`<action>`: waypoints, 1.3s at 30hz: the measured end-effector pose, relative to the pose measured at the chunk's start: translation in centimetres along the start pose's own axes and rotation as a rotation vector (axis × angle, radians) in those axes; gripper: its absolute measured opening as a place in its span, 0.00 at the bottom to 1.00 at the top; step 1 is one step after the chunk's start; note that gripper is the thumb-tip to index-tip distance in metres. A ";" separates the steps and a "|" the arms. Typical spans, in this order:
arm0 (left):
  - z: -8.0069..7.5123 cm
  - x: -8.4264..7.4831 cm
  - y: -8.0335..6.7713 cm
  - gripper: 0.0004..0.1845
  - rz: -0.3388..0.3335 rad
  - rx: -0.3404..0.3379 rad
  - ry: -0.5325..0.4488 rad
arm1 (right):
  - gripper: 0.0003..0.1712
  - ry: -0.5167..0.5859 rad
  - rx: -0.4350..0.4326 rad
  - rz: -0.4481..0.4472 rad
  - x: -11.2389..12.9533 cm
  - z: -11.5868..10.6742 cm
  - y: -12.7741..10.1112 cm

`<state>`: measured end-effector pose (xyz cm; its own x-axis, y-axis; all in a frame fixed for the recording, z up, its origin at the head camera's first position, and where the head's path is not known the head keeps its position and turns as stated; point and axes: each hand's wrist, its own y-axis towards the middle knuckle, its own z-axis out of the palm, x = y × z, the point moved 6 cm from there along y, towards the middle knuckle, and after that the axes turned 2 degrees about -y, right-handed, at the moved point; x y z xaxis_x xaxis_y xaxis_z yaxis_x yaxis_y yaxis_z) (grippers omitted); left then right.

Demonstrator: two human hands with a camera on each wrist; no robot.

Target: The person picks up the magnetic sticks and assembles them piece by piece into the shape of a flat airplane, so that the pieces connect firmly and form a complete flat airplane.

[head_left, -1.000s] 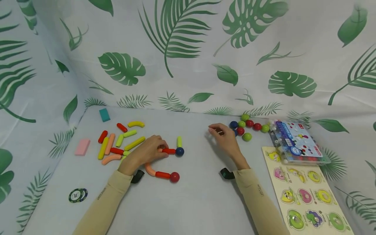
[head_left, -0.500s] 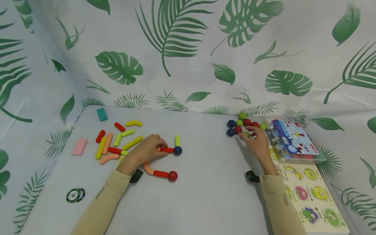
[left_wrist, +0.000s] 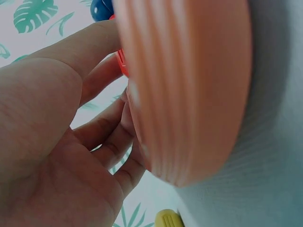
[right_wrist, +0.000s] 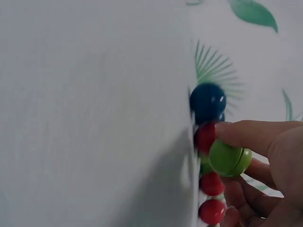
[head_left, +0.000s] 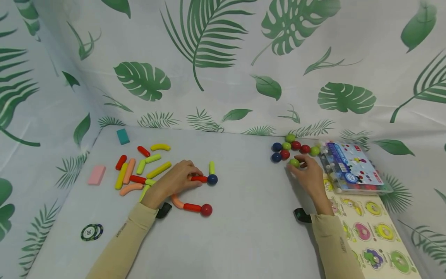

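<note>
Head view: right hand (head_left: 308,175), right of centre, pinches a glossy green plastic ball (head_left: 294,162) (fingers curled). Left hand (head_left: 174,181) at centre-left grips a short red plastic stick (head_left: 199,179).

The scene is viewed from head height, looking forward and down over the counter (head_left: 237,232), with both forearms seen reaching away from the lens. The left wrist view is taken from beneath the left hand (left_wrist: 61,156), extremely near, with a blurred peach stick (left_wrist: 189,90) filling most of it. The right wrist view is set low beside the right hand (right_wrist: 270,161), facing along the counter. The green ball (right_wrist: 230,158) at the fingertips is shared with the head view (head_left: 294,162).
</note>
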<state>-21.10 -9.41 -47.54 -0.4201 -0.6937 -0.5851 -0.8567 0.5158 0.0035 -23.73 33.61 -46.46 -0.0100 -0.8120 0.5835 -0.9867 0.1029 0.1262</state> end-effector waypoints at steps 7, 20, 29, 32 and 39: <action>0.4 -0.2 0.3 0.15 0.023 0.002 -0.009 | 0.26 0.092 -0.058 -0.146 5.3 1.7 -0.5; 1.1 -1.3 1.3 0.16 0.087 0.020 0.024 | 0.23 0.218 0.273 -0.269 15.6 13.1 2.2; 0.8 -1.7 1.4 0.15 0.122 -0.013 0.048 | 0.22 0.198 0.322 -0.303 17.8 15.7 2.3; 0.8 -1.7 1.4 0.15 0.124 -0.016 0.051 | 0.22 0.198 0.327 -0.300 17.7 15.8 2.2; 1.0 -1.6 1.4 0.15 0.120 -0.017 0.053 | 0.23 0.208 0.367 -0.295 17.7 15.9 1.9</action>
<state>-21.33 -7.10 -47.37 -0.5343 -0.6536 -0.5360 -0.8044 0.5880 0.0849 -28.34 10.26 -48.63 0.2734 -0.6407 0.7175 -0.9349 -0.3523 0.0417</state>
